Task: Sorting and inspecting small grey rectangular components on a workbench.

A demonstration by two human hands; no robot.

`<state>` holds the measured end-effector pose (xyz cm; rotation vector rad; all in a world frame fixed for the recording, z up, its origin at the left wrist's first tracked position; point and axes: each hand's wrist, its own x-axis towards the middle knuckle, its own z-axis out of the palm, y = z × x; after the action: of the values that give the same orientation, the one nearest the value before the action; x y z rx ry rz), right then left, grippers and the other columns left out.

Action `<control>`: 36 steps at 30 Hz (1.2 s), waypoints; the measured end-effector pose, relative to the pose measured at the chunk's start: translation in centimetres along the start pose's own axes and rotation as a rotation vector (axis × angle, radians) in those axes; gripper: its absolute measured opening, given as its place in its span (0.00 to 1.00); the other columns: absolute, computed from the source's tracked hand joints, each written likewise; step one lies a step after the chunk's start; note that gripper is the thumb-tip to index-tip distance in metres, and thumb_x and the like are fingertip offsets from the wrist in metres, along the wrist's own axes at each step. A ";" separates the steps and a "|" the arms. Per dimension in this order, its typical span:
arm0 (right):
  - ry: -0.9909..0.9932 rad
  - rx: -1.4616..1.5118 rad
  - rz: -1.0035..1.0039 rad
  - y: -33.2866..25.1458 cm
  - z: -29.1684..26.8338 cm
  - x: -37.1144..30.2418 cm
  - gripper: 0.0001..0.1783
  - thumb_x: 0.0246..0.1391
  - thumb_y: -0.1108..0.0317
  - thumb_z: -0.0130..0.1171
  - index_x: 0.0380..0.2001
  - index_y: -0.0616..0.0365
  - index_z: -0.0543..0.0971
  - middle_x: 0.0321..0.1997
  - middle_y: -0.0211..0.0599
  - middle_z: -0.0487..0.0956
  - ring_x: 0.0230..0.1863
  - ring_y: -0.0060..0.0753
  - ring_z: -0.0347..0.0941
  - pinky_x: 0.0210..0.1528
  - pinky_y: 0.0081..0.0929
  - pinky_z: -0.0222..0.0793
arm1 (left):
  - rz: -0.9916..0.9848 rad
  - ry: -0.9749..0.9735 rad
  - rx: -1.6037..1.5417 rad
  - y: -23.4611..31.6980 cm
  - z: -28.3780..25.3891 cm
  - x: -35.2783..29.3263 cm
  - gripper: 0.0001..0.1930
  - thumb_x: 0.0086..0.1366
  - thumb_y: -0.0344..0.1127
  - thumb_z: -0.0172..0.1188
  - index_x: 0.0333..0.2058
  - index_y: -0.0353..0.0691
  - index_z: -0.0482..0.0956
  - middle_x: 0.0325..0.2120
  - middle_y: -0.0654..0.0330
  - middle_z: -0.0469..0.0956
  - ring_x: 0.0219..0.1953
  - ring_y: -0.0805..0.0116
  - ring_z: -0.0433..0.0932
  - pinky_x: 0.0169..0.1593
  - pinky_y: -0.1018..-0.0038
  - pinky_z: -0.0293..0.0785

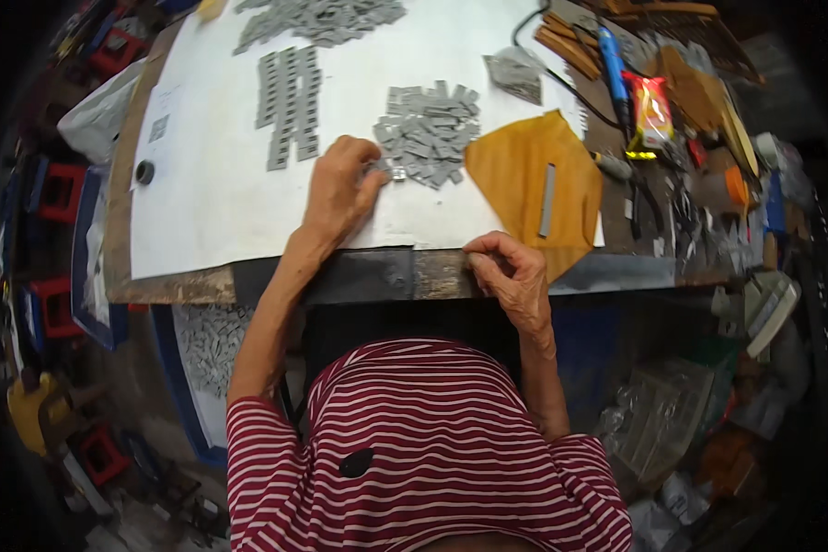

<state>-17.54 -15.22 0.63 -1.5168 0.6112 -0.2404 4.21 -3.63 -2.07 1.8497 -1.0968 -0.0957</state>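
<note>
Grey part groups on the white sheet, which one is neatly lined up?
The columned group beyond the left hand; the right heap and far heap are jumbled.

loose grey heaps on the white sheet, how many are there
2. The far heap lies at the top of the view, cut by its edge; the near heap lies just right of the left hand. More could lie out of frame.

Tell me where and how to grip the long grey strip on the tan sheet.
Best pinched, I'd judge, across its long edges near the middle, the right hand coming from above and the near side: the grey strip is slim, appears flat on the tan sheet, and points lengthwise away.
</note>
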 end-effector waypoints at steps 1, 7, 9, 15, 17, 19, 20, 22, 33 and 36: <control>0.000 0.006 -0.018 -0.4 -0.2 0.0 0.06 0.51 0.75 0.54 0.33 0.65 0.76 0.19 0.24 0.71 0.17 0.11 0.61 0.19 0.10 0.55 | 0.008 0.004 0.007 -0.1 -0.2 -0.1 0.09 0.45 0.24 0.59 0.29 0.32 0.72 0.27 0.50 0.71 0.31 0.53 0.72 0.35 0.67 0.67; 0.140 0.058 -0.069 -2.3 -3.0 -0.1 0.06 0.50 0.76 0.53 0.32 0.66 0.76 0.21 0.27 0.73 0.17 0.11 0.63 0.19 0.10 0.56 | -0.139 -0.019 -0.123 0.6 -0.4 -0.8 0.06 0.49 0.24 0.60 0.26 0.33 0.72 0.22 0.60 0.70 0.22 0.73 0.66 0.27 0.78 0.64; 0.286 -0.069 -0.123 -2.6 -4.5 0.6 0.06 0.50 0.75 0.53 0.32 0.66 0.76 0.21 0.26 0.73 0.18 0.11 0.62 0.19 0.11 0.56 | -0.168 -0.008 -0.179 1.3 -0.4 -0.9 0.05 0.51 0.25 0.60 0.26 0.32 0.72 0.21 0.64 0.70 0.21 0.79 0.63 0.26 0.82 0.62; 0.504 -0.646 -0.441 0.1 -9.7 6.8 0.07 0.49 0.75 0.51 0.31 0.66 0.75 0.27 0.41 0.75 0.27 0.32 0.72 0.30 0.25 0.66 | -0.327 0.023 -0.317 2.7 -0.5 -1.5 0.05 0.55 0.26 0.59 0.31 0.33 0.74 0.24 0.67 0.72 0.26 0.80 0.67 0.34 0.83 0.65; 0.490 -0.721 -0.438 0.7 -10.4 8.0 0.07 0.47 0.75 0.51 0.30 0.65 0.75 0.30 0.45 0.74 0.30 0.42 0.72 0.33 0.30 0.67 | -0.324 0.054 -0.381 3.2 -0.5 -1.7 0.06 0.55 0.26 0.58 0.33 0.33 0.75 0.24 0.67 0.73 0.26 0.81 0.67 0.33 0.84 0.65; 0.469 -0.810 -0.490 1.2 -10.8 8.8 0.06 0.47 0.74 0.52 0.29 0.65 0.75 0.30 0.45 0.74 0.32 0.46 0.72 0.34 0.33 0.67 | -0.320 0.082 -0.447 3.6 -0.6 -1.9 0.07 0.55 0.26 0.58 0.34 0.33 0.76 0.24 0.67 0.74 0.26 0.82 0.66 0.33 0.85 0.64; 0.468 -0.811 -0.489 1.2 -11.0 9.0 0.06 0.47 0.74 0.52 0.29 0.65 0.75 0.30 0.45 0.74 0.32 0.46 0.72 0.34 0.33 0.67 | -0.337 0.060 -0.464 3.8 -0.7 -2.0 0.08 0.55 0.26 0.58 0.35 0.33 0.76 0.24 0.67 0.74 0.26 0.82 0.67 0.33 0.85 0.65; 0.419 -0.873 -0.540 1.1 -11.2 9.2 0.05 0.48 0.74 0.52 0.28 0.64 0.74 0.29 0.46 0.74 0.33 0.47 0.71 0.35 0.34 0.66 | -0.354 0.037 -0.482 4.0 -0.9 -2.1 0.09 0.55 0.26 0.58 0.36 0.33 0.77 0.25 0.68 0.75 0.27 0.82 0.67 0.34 0.85 0.65; 0.259 -0.847 -0.506 1.0 -12.5 9.8 0.05 0.48 0.75 0.51 0.28 0.64 0.74 0.28 0.40 0.73 0.31 0.38 0.71 0.34 0.29 0.65 | -0.453 -0.061 -0.514 4.1 -0.9 -3.0 0.08 0.55 0.26 0.58 0.35 0.34 0.77 0.25 0.67 0.75 0.28 0.82 0.69 0.35 0.85 0.65; 0.210 -0.860 -0.511 0.6 -12.6 9.9 0.05 0.48 0.76 0.52 0.29 0.65 0.73 0.27 0.37 0.72 0.29 0.31 0.70 0.32 0.25 0.65 | -0.445 -0.062 -0.519 3.8 -0.8 -3.2 0.08 0.55 0.26 0.58 0.35 0.34 0.77 0.25 0.68 0.74 0.28 0.83 0.68 0.35 0.85 0.65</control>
<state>-15.95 -31.00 -1.37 -2.5014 0.4994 -0.5823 0.22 -1.34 0.03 1.5840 -0.6027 -0.6382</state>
